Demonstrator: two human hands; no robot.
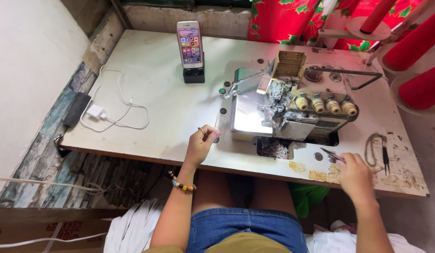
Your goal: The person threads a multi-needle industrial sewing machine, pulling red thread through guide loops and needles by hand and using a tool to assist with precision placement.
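Two hands: left [202,140] fingers pinch a thread, right [354,174] fingers grasp tweezers [332,155].

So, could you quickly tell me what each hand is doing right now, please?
Left hand: fingers pinched shut on a small thin thing, too small to identify.
Right hand: closed on thin metal tweezers.

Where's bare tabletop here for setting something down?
Biggest bare patch: between the phone stand, the white charger cable and the sewing machine, above the left hand. The far left corner is bare too. Crowded: the right edge, with the right hand, tweezers and snips.
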